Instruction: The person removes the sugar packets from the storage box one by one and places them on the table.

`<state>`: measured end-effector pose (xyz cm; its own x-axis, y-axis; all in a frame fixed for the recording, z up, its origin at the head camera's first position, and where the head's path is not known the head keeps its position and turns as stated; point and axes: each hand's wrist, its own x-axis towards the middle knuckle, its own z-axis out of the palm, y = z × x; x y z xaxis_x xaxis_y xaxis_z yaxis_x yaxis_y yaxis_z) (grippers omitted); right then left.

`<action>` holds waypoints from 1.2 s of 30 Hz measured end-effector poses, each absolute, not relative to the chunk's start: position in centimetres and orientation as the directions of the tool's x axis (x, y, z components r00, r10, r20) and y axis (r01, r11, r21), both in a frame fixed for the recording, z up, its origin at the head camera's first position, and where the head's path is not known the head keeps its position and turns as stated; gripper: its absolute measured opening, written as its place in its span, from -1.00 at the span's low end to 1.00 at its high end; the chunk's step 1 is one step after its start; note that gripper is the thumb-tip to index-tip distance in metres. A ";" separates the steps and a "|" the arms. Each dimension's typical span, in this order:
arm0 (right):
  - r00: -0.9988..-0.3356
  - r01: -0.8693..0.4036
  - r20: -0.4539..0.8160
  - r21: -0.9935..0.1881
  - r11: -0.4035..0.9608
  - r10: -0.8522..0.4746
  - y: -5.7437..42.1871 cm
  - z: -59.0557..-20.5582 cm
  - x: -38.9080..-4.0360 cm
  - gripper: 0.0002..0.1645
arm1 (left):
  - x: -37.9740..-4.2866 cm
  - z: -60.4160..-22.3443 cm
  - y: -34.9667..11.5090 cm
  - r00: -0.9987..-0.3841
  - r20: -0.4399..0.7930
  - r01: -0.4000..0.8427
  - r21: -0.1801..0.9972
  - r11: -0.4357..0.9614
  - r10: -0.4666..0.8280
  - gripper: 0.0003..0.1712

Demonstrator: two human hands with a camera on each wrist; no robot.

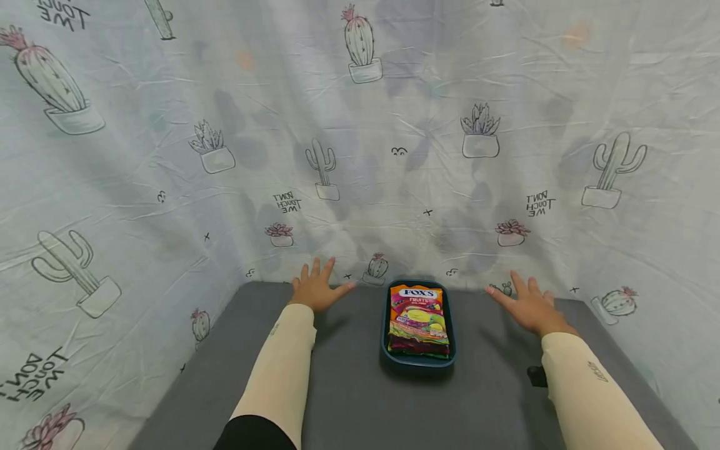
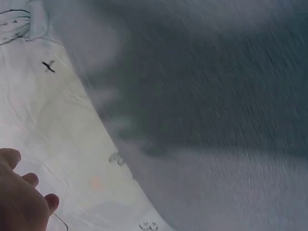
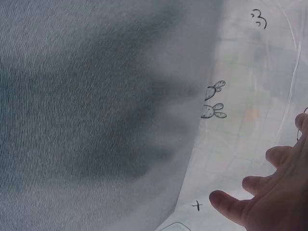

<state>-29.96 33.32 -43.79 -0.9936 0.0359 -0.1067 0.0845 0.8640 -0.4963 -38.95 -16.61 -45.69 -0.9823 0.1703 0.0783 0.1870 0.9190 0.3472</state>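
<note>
A dark blue oval-cornered tray (image 1: 385,337) stands on the grey table, toward its far side. In it lies a colourful candy packet (image 1: 419,317) marked FOX'S Fruits, with the edges of more packaging showing beneath its lower end. To the left of the tray my left hand (image 1: 316,292) is held with its fingers spread, holding nothing. My right hand (image 1: 531,309) is to the right of the tray, also with spread fingers and nothing in it. Both hands cast shadows on the table. Each wrist view shows part of its hand (image 2: 19,197), with fingers extended.
The grey tabletop (image 1: 360,412) runs back to a pale curtain (image 1: 416,206) printed with cacti, which also hangs along both sides. A small black object (image 1: 537,376) shows beside the right sleeve (image 1: 585,381). The left sleeve (image 1: 278,369) reaches in from below.
</note>
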 end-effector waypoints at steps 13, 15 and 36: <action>-0.983 0.107 -0.180 -0.735 0.670 -0.040 32.3 -42.7 -30.1 0.41 | -38.0 -46.3 -13.4 -0.970 0.080 0.232 0.588 0.775 0.230 0.21; -0.981 0.114 -0.190 -0.759 0.642 -0.050 32.1 -42.5 -30.0 0.42 | -37.6 -46.4 -12.8 -0.970 0.074 0.224 0.638 0.737 0.230 0.20; -0.978 0.112 -0.167 -0.928 0.356 -0.126 27.5 -41.1 -30.4 0.34 | -35.0 -49.8 -8.1 -0.973 0.025 0.078 0.970 0.230 0.228 -0.14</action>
<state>-30.39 27.51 -41.12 -0.9779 -0.1258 -0.1667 0.1123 0.3563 -0.9276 -34.96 -8.06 -49.83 -0.9733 0.2281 0.0246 0.0784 0.2301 0.9700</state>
